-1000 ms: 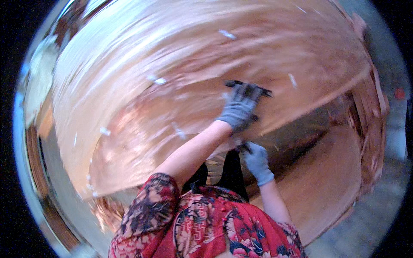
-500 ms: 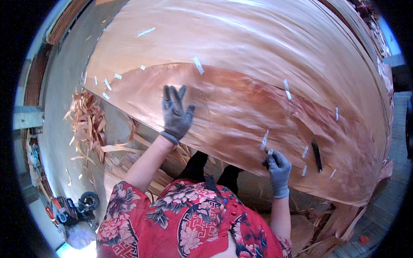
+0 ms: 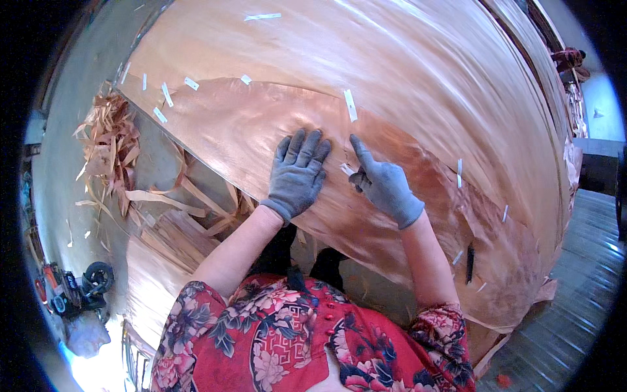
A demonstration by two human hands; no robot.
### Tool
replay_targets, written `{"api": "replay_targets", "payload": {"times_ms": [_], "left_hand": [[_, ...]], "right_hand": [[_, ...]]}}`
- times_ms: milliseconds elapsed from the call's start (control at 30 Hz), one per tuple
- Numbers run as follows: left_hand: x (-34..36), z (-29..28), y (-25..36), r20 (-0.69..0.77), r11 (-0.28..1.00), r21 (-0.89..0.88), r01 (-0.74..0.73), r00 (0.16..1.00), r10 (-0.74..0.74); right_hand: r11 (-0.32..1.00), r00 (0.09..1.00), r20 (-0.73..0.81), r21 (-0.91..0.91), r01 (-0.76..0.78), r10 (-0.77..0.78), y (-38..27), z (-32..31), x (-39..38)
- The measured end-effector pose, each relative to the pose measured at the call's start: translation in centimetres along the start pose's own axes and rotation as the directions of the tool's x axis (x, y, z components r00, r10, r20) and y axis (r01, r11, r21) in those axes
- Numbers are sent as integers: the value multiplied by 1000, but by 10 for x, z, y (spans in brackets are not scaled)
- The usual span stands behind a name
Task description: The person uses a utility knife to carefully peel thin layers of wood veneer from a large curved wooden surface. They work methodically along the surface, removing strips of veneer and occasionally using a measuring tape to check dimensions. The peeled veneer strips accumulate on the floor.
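A large sheet of thin reddish-brown wood veneer (image 3: 392,228) lies over a paler veneer sheet (image 3: 405,59). My left hand (image 3: 297,173), in a grey glove, rests flat on the darker sheet with its fingers stretched out. Just to its right is my right hand (image 3: 385,186), gloved alike. Its index finger points at the veneer near a short crack, while the thumb and other fingers pinch a small white tape strip (image 3: 348,170). Another tape strip (image 3: 350,106) sticks across the sheet's far edge. A slim black tool (image 3: 469,263), perhaps a knife, lies on the veneer at right.
Several more white tape pieces (image 3: 167,95) dot the sheets. Curled veneer scraps (image 3: 114,147) are heaped on the floor at left, with veneer offcuts (image 3: 176,235) nearer me. A black wheeled thing (image 3: 72,287) stands at lower left. Ridged flooring (image 3: 568,281) runs along the right.
My right hand has moved left and away from me, from the near edge to the middle of the sheet, carrying a tape strip. The left hand now lies flatter; the view has shifted.
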State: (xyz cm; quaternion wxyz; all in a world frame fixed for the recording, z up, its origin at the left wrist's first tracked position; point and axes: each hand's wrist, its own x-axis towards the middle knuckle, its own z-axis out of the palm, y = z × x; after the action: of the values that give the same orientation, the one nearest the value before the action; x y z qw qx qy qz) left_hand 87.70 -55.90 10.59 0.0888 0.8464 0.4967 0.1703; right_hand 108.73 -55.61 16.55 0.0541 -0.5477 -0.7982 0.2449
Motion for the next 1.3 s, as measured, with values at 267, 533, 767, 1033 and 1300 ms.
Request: {"api": "replay_targets", "payload": {"times_ms": [267,533,767,1033,1300], "left_hand": [[10,4,16,-102,973,-116,197,972,-209],[23,3,25,-141,915,-188,357,912,-385],[32,4,53,-95,996,90,-24,995,33],[48,42,36,-70,950,166,-263,958,278],[51,43,106,-51,952,-33,-305,951,303]], "right_hand": [[892,933,74,-326,-312,353,-24,6,36],[825,859,-107,-240,-511,501,-7,-11,0],[841,724,-448,136,-523,524,13,21,-120],[830,586,-603,271,-487,541,3,62,-235],[441,95,-773,252,-862,628,33,79,-381]]}}
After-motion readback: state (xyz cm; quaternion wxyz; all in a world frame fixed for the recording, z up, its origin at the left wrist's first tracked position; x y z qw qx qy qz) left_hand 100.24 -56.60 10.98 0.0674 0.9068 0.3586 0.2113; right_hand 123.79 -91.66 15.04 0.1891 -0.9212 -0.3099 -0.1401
